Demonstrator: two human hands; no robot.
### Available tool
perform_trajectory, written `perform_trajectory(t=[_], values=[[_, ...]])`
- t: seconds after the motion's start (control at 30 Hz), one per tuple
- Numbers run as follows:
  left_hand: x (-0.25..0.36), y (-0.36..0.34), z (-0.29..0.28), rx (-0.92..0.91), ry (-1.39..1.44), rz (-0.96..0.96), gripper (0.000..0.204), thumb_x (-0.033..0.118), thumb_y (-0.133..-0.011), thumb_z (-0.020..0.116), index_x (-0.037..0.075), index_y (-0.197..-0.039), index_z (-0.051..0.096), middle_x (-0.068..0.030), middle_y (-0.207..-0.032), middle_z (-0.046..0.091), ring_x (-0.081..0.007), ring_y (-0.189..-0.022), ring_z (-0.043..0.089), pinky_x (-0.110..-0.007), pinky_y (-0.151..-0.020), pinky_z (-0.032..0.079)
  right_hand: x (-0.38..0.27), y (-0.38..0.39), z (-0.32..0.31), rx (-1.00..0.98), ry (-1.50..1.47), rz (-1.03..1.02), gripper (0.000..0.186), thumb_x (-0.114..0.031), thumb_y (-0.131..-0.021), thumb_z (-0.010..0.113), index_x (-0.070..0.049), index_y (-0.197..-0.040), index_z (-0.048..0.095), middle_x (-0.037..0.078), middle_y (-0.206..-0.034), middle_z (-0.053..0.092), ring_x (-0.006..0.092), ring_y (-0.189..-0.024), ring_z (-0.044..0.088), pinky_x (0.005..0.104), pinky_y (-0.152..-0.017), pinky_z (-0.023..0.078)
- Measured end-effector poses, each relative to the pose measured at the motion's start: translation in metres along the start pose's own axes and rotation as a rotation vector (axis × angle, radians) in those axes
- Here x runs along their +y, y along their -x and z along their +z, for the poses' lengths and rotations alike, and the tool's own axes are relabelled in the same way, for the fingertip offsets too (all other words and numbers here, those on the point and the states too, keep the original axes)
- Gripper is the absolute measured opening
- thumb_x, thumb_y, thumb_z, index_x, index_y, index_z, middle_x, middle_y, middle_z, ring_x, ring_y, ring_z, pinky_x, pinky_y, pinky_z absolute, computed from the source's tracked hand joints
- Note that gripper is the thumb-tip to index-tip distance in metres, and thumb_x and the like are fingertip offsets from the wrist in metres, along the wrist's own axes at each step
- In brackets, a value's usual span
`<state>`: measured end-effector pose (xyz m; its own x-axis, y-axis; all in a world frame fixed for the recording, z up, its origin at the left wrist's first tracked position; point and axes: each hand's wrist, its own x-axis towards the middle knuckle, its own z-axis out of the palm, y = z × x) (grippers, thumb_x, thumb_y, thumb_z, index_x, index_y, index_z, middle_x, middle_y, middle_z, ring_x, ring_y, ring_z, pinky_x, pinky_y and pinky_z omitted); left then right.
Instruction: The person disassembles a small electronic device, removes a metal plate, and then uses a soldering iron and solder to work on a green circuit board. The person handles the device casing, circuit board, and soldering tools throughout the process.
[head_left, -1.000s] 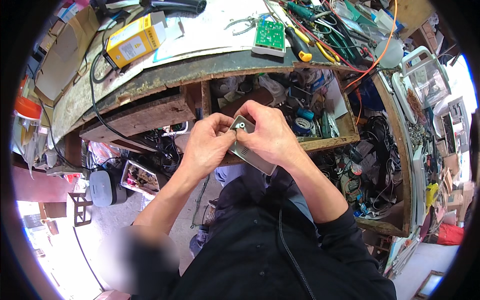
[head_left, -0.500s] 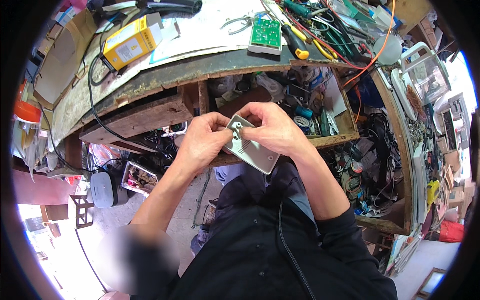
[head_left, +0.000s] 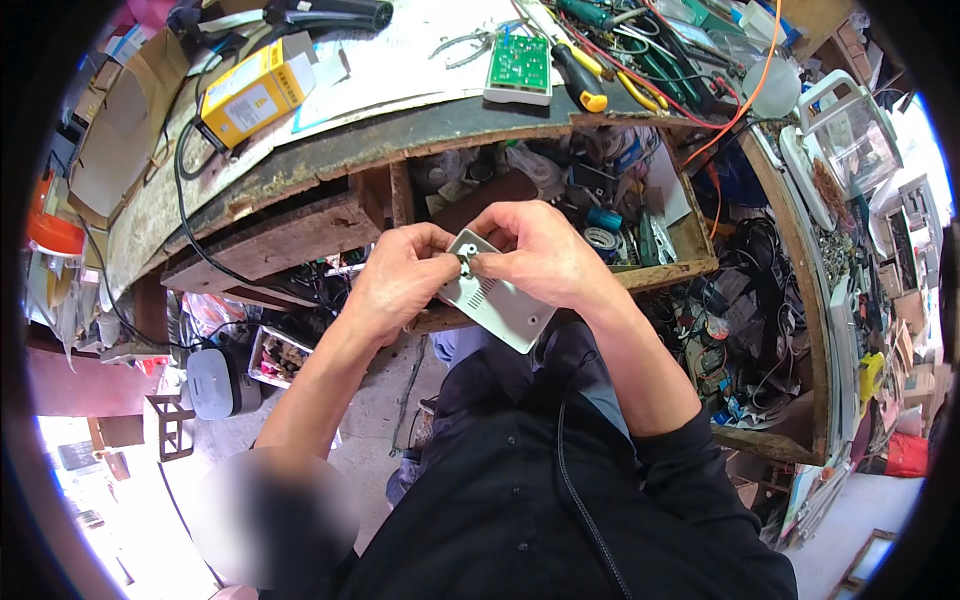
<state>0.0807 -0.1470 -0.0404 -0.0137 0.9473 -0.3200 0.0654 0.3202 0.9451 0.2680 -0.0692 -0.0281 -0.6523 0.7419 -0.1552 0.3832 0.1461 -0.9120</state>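
Observation:
Between both hands, above my lap and the drawer's front edge, is a light grey plastic casing half (head_left: 508, 312) with vent slots and screw holes. My left hand (head_left: 402, 278) pinches its upper left edge between thumb and curled fingers. My right hand (head_left: 545, 255) grips the upper right edge, its thumb pressed near the screw holes close to the left thumb. Whether a small part sits under the thumbs I cannot make out. On the bench beyond lies a green circuit board (head_left: 521, 62) in a matching pale housing.
A screwdriver (head_left: 580, 80) and pliers (head_left: 465, 46) lie beside the board. A yellow box (head_left: 258, 90) stands at left on the worn bench. Below my hands, an open wooden drawer (head_left: 660, 272) is crammed with parts. An orange cable (head_left: 745, 105) crosses the right side.
The casing has tilted slightly, its lower end shifting down and left. Both hands keep their hold on it. The view has shifted a little.

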Motion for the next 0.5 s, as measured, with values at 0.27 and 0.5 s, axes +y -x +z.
perform_trajectory(t=[0.27, 0.5], values=[[-0.003, 0.0, -0.001, 0.008, 0.011, -0.001, 0.021, 0.004, -0.087, 0.067, -0.003, -0.107, 0.07, -0.0032, -0.09, 0.071, -0.0086, -0.077, 0.064, -0.023, -0.069, 0.048, -0.003, 0.001, 0.001, 0.001, 0.015, 0.004, 0.035, -0.014, -0.078, 0.073, 0.005, -0.106, 0.072, 0.016, -0.09, 0.076, 0.0237, -0.082, 0.075, 0.0356, -0.078, 0.059], [-0.005, -0.001, -0.001, 0.014, 0.038, -0.011, 0.022, 0.004, -0.087, 0.068, -0.003, -0.108, 0.07, -0.0031, -0.091, 0.072, -0.0076, -0.077, 0.064, -0.023, -0.069, 0.049, -0.008, -0.003, 0.011, 0.079, 0.152, -0.041, 0.034, -0.015, -0.073, 0.071, 0.005, -0.1, 0.068, 0.024, -0.093, 0.073, 0.0367, -0.091, 0.074, 0.0421, -0.081, 0.057]])
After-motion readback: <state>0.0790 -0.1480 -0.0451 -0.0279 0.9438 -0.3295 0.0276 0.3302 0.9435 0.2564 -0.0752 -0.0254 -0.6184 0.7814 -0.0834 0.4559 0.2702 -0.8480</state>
